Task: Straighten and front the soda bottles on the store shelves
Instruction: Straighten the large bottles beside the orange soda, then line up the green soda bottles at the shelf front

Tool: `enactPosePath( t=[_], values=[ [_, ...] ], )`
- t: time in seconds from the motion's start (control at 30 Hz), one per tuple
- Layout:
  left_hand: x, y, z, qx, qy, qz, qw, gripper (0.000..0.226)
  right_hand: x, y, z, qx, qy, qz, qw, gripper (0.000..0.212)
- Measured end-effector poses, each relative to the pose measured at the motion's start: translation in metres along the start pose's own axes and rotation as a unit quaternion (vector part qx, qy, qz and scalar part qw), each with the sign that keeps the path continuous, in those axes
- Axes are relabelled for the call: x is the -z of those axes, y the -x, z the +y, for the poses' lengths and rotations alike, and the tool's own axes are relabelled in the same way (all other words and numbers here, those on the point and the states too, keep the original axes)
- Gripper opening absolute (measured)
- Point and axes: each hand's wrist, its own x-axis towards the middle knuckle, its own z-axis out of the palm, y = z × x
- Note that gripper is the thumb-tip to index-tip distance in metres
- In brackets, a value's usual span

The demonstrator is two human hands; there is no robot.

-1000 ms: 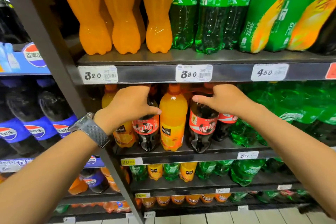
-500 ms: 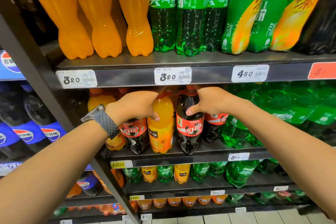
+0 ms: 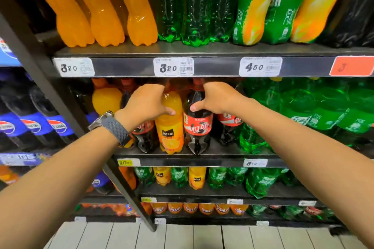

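- Wristwatch (image 3: 110, 125) on the left forearm, lower left of centre, sits nearest the camera; both arms reach up toward the middle of the frame.
- Left hand (image 3: 145, 103) is curled round the shoulder of the orange juice bottle (image 3: 172, 127), with the thumb pressed on its front.
- Right hand (image 3: 220, 98) grips the cola bottle (image 3: 198, 125) just beside it in the same way, thumb on the dark shoulder above the red label.
- Both bottles stand upright at the front lip of the middle shelf (image 3: 182, 162) with labels outward, so this pair looks nearly fronted.
- Second cola bottle (image 3: 228, 125) to the right and a rounder orange bottle (image 3: 106, 100) to the left sit further back, mixed in kind and probably yet to be pulled forward.
- Green bottles (image 3: 303, 111) at centre right look jumbled, though blur makes that uncertain.
- Lower shelves (image 3: 202, 197) at bottom centre hold alternating orange and green bottles; I judge that most of the job remains.
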Motion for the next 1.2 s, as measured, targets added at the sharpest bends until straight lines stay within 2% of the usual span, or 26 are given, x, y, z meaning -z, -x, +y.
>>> enactPosePath(
  t=[0.17,0.3,0.43,0.6,0.73,0.83,1.0,1.07,1.2],
  values=[
    [0.0,0.005,0.005,0.02,0.004,-0.004,1.0,0.061,-0.001,0.003,-0.001,-0.002,-0.002,-0.009,1.0,0.053],
    [0.005,0.009,0.013,-0.011,-0.039,0.0,0.999,0.06,0.005,0.014,0.001,0.008,0.021,0.001,1.0,0.053],
    [0.012,0.005,0.028,-0.083,-0.013,0.088,0.993,0.029,0.021,0.037,0.012,0.031,0.005,0.08,0.996,0.064],
    [0.005,-0.002,0.052,-0.133,0.016,0.144,0.98,0.036,0.034,0.076,0.037,0.058,0.182,0.18,0.965,0.035],
    [-0.007,-0.005,0.074,-0.18,-0.022,0.154,0.971,0.046,0.039,0.094,0.063,-0.01,0.298,0.165,0.94,0.045],
    [-0.011,-0.014,0.094,-0.184,-0.032,0.134,0.973,0.055,0.044,0.099,0.084,-0.078,0.299,0.14,0.941,0.052],
    [-0.016,-0.033,0.119,-0.17,0.012,0.071,0.983,0.052,0.056,0.098,0.108,-0.105,0.22,0.14,0.96,0.052],
    [-0.016,-0.04,0.128,-0.142,0.001,0.028,0.99,0.05,0.062,0.094,0.116,-0.118,0.182,0.107,0.97,0.06],
    [-0.013,-0.052,0.146,-0.078,-0.019,-0.056,0.995,0.059,0.067,0.09,0.132,-0.08,0.132,0.046,0.987,0.079]
  ],
)
